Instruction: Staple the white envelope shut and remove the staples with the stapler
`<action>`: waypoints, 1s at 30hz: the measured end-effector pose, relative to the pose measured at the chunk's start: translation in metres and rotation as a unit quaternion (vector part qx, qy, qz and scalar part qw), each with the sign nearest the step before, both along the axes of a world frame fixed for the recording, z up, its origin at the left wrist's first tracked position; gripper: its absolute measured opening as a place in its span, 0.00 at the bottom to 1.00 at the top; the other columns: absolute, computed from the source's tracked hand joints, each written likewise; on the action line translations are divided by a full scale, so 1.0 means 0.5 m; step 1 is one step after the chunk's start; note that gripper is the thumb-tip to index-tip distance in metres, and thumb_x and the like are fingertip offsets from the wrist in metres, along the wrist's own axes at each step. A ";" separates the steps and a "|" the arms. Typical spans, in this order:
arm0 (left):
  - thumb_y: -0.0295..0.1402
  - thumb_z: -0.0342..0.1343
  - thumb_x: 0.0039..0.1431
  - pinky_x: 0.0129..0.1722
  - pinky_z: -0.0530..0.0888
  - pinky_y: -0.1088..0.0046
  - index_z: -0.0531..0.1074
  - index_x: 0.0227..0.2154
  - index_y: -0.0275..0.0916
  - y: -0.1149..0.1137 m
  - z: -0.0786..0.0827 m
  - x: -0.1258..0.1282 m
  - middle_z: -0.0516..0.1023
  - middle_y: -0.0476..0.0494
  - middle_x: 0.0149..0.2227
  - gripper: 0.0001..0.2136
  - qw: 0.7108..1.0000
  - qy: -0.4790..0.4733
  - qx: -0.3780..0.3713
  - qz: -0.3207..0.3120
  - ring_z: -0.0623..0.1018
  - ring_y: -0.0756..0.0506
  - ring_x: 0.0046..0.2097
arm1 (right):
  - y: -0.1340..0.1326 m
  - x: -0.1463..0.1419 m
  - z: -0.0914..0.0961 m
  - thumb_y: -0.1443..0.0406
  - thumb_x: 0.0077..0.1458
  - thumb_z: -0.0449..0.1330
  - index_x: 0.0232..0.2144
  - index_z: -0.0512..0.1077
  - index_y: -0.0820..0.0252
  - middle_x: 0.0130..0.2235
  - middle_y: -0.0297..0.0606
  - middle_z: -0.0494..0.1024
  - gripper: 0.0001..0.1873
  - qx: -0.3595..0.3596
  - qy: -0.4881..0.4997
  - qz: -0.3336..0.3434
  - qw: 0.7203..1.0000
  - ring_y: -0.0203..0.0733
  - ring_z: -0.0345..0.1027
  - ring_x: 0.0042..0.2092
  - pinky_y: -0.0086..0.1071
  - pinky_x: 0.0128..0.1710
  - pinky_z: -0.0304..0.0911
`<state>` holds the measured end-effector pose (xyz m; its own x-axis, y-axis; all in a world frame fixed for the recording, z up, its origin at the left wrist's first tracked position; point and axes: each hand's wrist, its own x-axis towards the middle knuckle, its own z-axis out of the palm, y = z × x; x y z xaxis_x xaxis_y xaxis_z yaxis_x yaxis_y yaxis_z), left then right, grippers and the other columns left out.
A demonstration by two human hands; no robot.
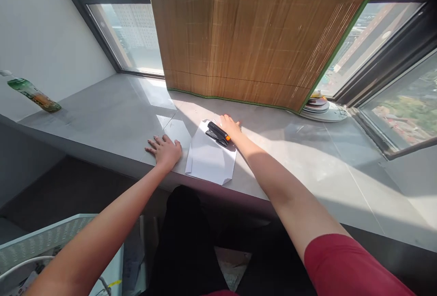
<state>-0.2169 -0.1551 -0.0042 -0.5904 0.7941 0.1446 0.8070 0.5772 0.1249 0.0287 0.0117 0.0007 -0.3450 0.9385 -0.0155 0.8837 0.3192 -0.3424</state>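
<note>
A black stapler with an orange mark at one end lies on a small stack of white paper. The paper's lower corners are bent, and it rests near the front edge of the sill. Flat on the grey surface, left of the paper, lies my left hand with its fingers spread and nothing in it. My right hand is just beyond the stapler's right side, its fingers stretched out over the paper's far right corner. Whether it touches the stapler I cannot tell.
A bamboo blind hangs down to the grey sill. At the far left a green-labelled bottle leans by the wall. Stacked plates stand at the right window. Below left is a pale plastic basket.
</note>
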 end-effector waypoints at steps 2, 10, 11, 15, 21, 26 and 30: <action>0.42 0.46 0.74 0.71 0.54 0.25 0.64 0.70 0.20 -0.001 0.001 0.000 0.55 0.07 0.76 0.32 1.000 -0.001 -0.005 -0.005 0.53 0.12 0.78 | 0.009 -0.040 0.001 0.57 0.79 0.45 0.66 0.66 0.56 0.72 0.56 0.66 0.22 0.001 0.004 -0.032 0.999 0.58 0.57 0.74 0.80 0.72 0.38; 0.41 0.45 0.74 0.71 0.54 0.24 0.63 0.71 0.20 -0.006 0.004 0.004 0.55 0.07 0.76 0.32 1.000 0.000 -0.011 -0.010 0.53 0.11 0.78 | 0.019 -0.054 -0.017 0.53 0.80 0.45 0.71 0.63 0.57 0.78 0.58 0.58 0.26 0.020 -0.010 -0.004 1.000 0.57 0.52 0.78 0.77 0.74 0.37; 0.41 0.44 0.74 0.71 0.53 0.24 0.63 0.71 0.19 -0.006 0.004 0.003 0.54 0.07 0.76 0.32 1.000 -0.002 -0.013 -0.011 0.53 0.11 0.78 | 0.016 -0.049 -0.017 0.53 0.80 0.44 0.72 0.61 0.56 0.79 0.57 0.55 0.27 0.018 -0.010 0.006 1.000 0.56 0.50 0.79 0.76 0.75 0.37; 0.42 0.43 0.74 0.72 0.52 0.24 0.63 0.71 0.19 -0.005 0.001 -0.006 0.52 0.07 0.77 0.33 1.000 -0.016 -0.017 -0.018 0.51 0.11 0.78 | 0.007 -0.028 -0.010 0.53 0.80 0.43 0.77 0.57 0.57 0.81 0.55 0.49 0.31 0.005 -0.014 0.035 0.999 0.56 0.44 0.81 0.72 0.76 0.37; 0.42 0.45 0.74 0.72 0.54 0.25 0.64 0.70 0.19 -0.006 -0.005 -0.007 0.54 0.07 0.76 0.32 1.000 -0.001 -0.004 -0.017 0.53 0.13 0.78 | 0.006 0.013 -0.017 0.51 0.78 0.43 0.80 0.50 0.63 0.82 0.55 0.44 0.37 -0.007 -0.019 0.083 0.996 0.55 0.38 0.83 0.62 0.79 0.36; 0.42 0.44 0.74 0.72 0.52 0.24 0.62 0.71 0.19 -0.003 0.005 -0.001 0.53 0.07 0.77 0.33 1.000 -0.007 -0.013 -0.011 0.51 0.13 0.79 | 0.011 0.013 -0.021 0.51 0.77 0.45 0.79 0.52 0.64 0.82 0.55 0.47 0.38 -0.004 0.011 0.063 0.998 0.55 0.39 0.82 0.60 0.80 0.35; 0.42 0.43 0.73 0.72 0.52 0.24 0.62 0.71 0.19 -0.003 0.013 0.001 0.53 0.08 0.77 0.34 1.000 -0.018 -0.016 -0.010 0.51 0.12 0.78 | 0.011 0.038 -0.006 0.58 0.74 0.46 0.79 0.55 0.63 0.80 0.51 0.56 0.36 0.040 0.133 0.028 0.990 0.51 0.48 0.80 0.51 0.79 0.46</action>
<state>-0.2162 -0.1566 0.0024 -0.5791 0.8094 0.0977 0.8135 0.5657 0.1350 0.0478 0.0170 -0.0022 -0.3780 0.9127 0.1554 0.7464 0.3998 -0.5321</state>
